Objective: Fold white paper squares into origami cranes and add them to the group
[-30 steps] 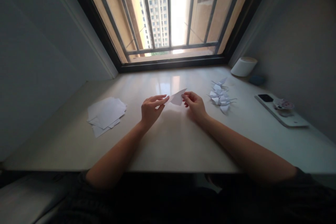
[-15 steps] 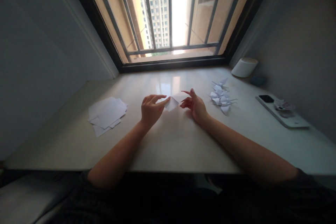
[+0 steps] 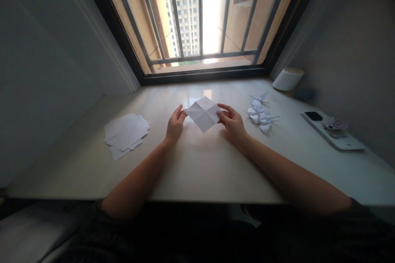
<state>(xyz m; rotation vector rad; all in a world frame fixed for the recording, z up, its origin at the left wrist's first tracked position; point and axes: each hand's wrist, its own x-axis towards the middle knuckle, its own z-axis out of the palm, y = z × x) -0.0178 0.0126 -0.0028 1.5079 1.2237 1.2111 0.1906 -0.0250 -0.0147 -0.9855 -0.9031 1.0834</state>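
Observation:
A creased white square of paper (image 3: 203,114) is spread out above the table, one corner toward me and cross-shaped fold lines showing. My right hand (image 3: 231,120) pinches its right corner between thumb and fingers. At the left corner, my left hand (image 3: 177,122) has its fingertips closed on the paper's edge. To the right of my right hand lies a cluster of folded white paper cranes (image 3: 259,111). Left of my left hand is a loose stack of white paper sheets (image 3: 126,131).
The white table (image 3: 197,172) runs up to a barred window (image 3: 202,76). At the right, a phone (image 3: 333,131) lies with a small crumpled-looking item (image 3: 335,123) on it. A white cylindrical object (image 3: 288,79) and a dark object (image 3: 304,94) stand by the right wall.
The paper was partly folded in my left hand, with my right hand's fingers apart. Now it is opened flat into a diamond, and both hands grip opposite corners.

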